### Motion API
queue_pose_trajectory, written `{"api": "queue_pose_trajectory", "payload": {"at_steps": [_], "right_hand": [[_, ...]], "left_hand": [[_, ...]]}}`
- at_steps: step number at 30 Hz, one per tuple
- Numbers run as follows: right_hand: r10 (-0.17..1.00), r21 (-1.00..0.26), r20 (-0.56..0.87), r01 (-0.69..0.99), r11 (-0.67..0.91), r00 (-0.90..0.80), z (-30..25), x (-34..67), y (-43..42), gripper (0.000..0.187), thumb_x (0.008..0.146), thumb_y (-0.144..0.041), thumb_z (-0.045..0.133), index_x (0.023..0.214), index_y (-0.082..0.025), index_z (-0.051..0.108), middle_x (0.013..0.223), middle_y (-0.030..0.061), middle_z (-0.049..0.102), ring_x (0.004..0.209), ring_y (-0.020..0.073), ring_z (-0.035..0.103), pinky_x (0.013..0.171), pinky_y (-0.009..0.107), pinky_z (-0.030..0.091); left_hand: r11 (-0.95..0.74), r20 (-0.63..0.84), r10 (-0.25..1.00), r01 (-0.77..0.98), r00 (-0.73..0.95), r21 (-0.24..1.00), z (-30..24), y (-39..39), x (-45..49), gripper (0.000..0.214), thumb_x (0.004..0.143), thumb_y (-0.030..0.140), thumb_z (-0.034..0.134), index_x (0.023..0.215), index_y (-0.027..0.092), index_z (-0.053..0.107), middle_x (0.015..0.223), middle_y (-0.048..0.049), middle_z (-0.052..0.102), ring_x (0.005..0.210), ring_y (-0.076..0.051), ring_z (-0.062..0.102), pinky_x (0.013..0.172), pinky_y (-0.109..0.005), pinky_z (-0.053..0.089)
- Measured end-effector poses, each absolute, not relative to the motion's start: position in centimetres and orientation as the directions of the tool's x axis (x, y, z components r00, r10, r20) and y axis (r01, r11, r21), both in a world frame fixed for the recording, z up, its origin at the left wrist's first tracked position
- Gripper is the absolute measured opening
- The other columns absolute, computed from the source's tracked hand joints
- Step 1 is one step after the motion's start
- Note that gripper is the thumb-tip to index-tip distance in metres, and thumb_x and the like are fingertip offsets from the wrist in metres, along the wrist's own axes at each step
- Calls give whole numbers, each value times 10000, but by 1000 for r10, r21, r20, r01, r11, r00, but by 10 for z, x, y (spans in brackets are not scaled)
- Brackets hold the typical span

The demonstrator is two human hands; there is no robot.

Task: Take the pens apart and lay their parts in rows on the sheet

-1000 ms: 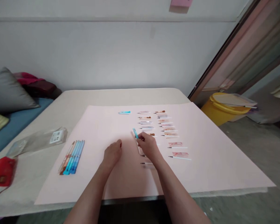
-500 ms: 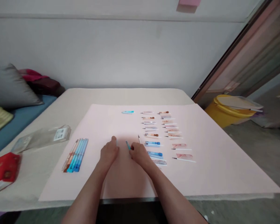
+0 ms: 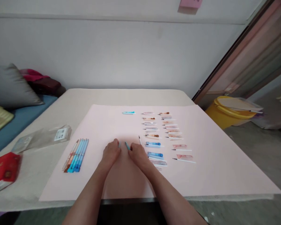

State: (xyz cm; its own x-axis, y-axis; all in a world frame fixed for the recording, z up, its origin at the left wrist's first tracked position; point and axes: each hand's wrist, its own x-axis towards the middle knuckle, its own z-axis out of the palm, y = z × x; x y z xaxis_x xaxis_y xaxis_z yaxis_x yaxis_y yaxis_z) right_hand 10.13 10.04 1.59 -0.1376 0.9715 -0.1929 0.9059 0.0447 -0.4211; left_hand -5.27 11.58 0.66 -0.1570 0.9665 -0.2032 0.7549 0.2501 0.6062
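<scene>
My right hand (image 3: 137, 155) is closed on a small blue pen piece (image 3: 127, 145) over the pink sheet (image 3: 213, 168). My left hand (image 3: 111, 153) rests beside it with curled fingers, and a bit of pale blue shows at its fingertips. A thin white refill with a dark tip (image 3: 140, 139) pokes out past my right hand. To the right lie two columns of pen parts (image 3: 152, 136) (image 3: 172, 131), barrels paired with refills. One blue pen part (image 3: 128, 112) lies alone at the far side of the sheet.
A bundle of blue and brown pens (image 3: 76, 155) lies at the sheet's left edge. A clear plastic bag (image 3: 43, 137) and a red packet (image 3: 3, 172) sit further left on the table (image 3: 131, 95). Yellow bucket (image 3: 227, 111) stands at the right, cushions at the left.
My right hand has brought the blue pen piece leftward and down, from above the parts column to beside my left hand. The blue barrels it covered now show.
</scene>
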Motion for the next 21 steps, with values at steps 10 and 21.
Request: {"api": "queue_pose_trajectory", "payload": {"at_steps": [10,21], "right_hand": [[987,-124,-162,992,3,-23,27,120,104,252,810,-41,382,945,-98,587,860,155,623,784,238,653,626,295,461],[995,-83,-68,993,-84,79,27,115,103,228,851,-88,348,982,-100,534,880,170,610,764,228,660,625,300,473]], "left_hand": [[356,-328,930,183,-167,916,26,121,-63,90,618,228,625,671,173,576,484,25,506,448,-107,454,491,-240,335],[434,-566,821,-561,-75,705,37,121,-70,161,637,172,681,779,119,625,585,10,583,464,-49,508,416,-155,382]]}}
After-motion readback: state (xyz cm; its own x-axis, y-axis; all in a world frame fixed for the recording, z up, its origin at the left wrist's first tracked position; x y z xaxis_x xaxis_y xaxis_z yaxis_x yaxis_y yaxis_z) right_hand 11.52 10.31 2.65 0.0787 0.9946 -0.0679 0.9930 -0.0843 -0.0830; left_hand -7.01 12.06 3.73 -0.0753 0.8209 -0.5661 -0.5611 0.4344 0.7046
